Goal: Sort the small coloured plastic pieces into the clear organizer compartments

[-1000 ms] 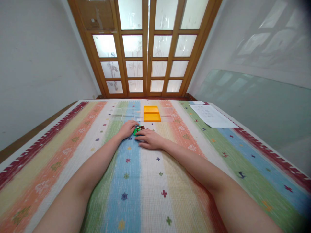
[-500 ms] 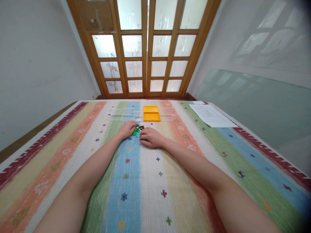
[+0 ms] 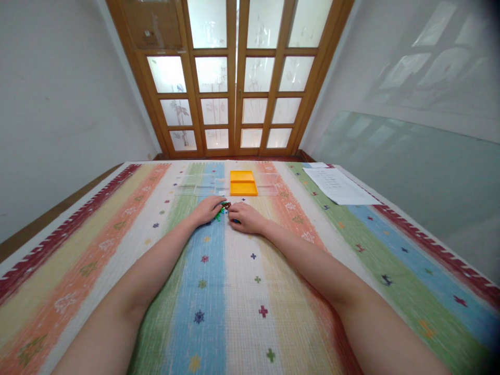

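Observation:
Small coloured pieces (image 3: 221, 214), green, brown and other colours, lie in a little heap on the cloth between my two hands; their exact kind is too small to tell. My left hand (image 3: 209, 210) curves round the left side of this heap, fingers together and bent onto it, hiding part of it. From the right, my right hand (image 3: 245, 217) comes close, its fingers curled down. A bit of blue-green shows beneath those fingers, partly hidden by them.
Beyond my hands stands an orange two-part tray (image 3: 244, 188), with clear plastic trays (image 3: 195, 184) on its left and right. Printed paper sheets (image 3: 339, 186) lie at the far right of the striped tablecloth (image 3: 242, 291). Wooden glass doors (image 3: 236, 104) rise behind the table.
My left hand has shifted slightly right, over the heap, which shows less and looks more gathered. My right hand has moved a little right and up, with blue-green now showing under its fingers.

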Demonstrator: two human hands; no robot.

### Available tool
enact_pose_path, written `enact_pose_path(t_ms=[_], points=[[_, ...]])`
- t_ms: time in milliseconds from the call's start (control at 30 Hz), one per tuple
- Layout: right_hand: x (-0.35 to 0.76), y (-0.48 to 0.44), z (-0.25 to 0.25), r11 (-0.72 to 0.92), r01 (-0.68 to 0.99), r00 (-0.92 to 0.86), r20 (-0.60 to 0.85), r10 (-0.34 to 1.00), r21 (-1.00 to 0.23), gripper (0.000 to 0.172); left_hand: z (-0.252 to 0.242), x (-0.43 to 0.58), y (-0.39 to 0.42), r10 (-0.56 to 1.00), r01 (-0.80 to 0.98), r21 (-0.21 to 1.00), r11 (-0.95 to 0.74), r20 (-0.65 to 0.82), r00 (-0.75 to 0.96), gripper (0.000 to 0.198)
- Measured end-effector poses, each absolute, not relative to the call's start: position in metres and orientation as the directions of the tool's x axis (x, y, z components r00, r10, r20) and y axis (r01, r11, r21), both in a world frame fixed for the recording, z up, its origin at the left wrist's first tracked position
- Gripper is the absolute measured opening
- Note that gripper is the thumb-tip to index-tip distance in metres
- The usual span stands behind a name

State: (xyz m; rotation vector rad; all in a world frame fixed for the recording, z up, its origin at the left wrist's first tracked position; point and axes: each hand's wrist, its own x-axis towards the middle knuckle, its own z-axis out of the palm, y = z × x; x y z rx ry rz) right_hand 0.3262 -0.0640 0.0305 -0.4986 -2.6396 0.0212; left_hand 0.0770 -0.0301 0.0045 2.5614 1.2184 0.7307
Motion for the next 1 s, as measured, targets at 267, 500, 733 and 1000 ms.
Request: enact_pose_path(t_ms=[267,500,733,1000], points=[[0.338,-0.049,0.025,0.818,0.457,-0.604,0.554,0.573,-0.348,0.012,0.014,0.092,-0.042,0.714,0.615,0.365,-0.699,0.305,0.63,0.045],[0.346,-0.029,0.011,0.636,0.611,-0.424,0.483,0.766,-0.471,0.017,0.012,0.095,-0.047,0.665,0.595,0.303,-0.745,0.26,0.7,0.056],[0.353,-0.025,0.013,0.653,0.668,-0.521,0.402,0.753,-0.356,0.019,0.02,0.098,-0.052,0.657,0.572,0.326,-0.752,0.306,0.689,0.045],[0.378,-0.028,0.036,0.666,0.655,-0.616,0.259,0.744,-0.356,0.023,0.03,0.097,-0.057,0.661,0.558,0.359,-0.748,0.318,0.68,0.025]])
